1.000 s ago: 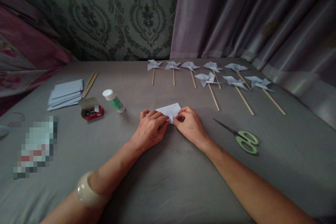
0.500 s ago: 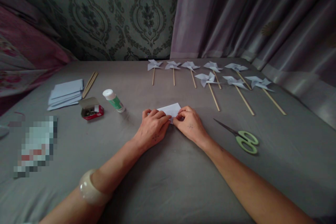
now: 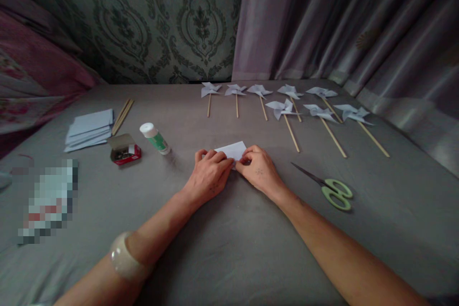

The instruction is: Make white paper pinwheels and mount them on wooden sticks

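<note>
A white sheet of paper (image 3: 234, 148) lies on the grey cloth in the middle, its near side covered by my hands. My left hand (image 3: 212, 172) is closed on its left part, fingers bent and pressed down. From the other side my right hand (image 3: 260, 169) pinches the near edge, its fingertips almost touching those of the left. What the fingertips do to the paper is partly hidden. To the right of my right hand lie scissors (image 3: 328, 185) with green handles, blades pointing left. A glue stick (image 3: 155, 138) with a white cap stands left of my left hand.
Several paper pinwheels (image 3: 283, 109) on wooden sticks lie at the back right. At the left are a paper stack (image 3: 89, 129), wooden sticks (image 3: 123, 117), an open red box (image 3: 125, 153) of small metal pieces and a blurred-out packet (image 3: 50, 201).
Both hands stay almost in place on the paper, with only a slight shift of the fingertips. The whole view has moved a little.
</note>
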Available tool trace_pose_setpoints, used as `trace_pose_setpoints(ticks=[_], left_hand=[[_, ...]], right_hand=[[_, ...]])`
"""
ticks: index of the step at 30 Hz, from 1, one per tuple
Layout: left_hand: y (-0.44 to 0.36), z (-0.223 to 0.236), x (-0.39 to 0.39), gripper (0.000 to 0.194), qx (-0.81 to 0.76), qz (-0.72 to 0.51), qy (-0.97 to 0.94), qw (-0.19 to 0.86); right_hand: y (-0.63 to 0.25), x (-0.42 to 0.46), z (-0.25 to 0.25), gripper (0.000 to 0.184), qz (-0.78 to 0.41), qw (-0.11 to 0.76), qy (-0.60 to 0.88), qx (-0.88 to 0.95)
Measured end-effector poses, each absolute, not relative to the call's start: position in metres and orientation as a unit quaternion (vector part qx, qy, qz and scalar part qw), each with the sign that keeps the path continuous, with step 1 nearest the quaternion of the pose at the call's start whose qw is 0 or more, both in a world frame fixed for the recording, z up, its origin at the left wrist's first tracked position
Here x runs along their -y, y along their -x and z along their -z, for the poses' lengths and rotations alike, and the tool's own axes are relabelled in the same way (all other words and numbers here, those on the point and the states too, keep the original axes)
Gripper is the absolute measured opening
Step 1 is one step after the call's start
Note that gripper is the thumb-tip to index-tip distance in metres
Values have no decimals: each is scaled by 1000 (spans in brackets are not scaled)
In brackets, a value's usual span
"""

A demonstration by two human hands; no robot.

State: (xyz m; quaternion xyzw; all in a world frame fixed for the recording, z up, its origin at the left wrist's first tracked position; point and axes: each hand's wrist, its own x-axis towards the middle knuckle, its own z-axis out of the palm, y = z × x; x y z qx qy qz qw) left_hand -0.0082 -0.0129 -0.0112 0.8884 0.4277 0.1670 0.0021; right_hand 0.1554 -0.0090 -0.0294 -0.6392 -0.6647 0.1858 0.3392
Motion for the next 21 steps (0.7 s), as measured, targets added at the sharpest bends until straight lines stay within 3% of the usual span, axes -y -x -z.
trace_pose_setpoints(ticks=[21], left_hand=[[7,12,13,30,-424,-166,-890,-10]], right_hand=[[-157,6,28,15,-208,317,642,666]])
